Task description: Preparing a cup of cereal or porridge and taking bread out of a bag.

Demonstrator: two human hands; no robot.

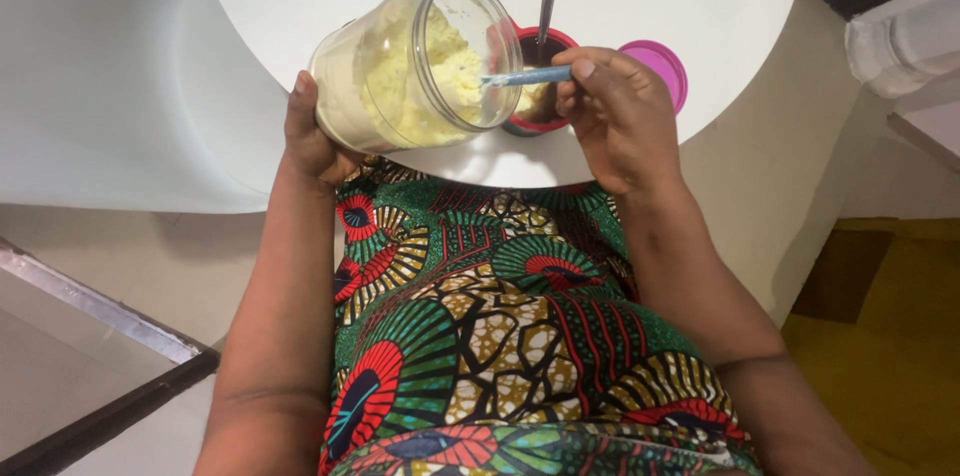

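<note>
Our left hand (312, 131) grips the jar (415, 66), tipped mouth-right toward the cup (540, 86); our right hand (615, 106) pinches a spoon (525, 77) lying level inside it.

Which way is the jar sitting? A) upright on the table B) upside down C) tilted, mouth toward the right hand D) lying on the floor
C: the left hand holds the clear jar tipped over, its open mouth facing the right hand, which pokes a blue spoon in.
</note>
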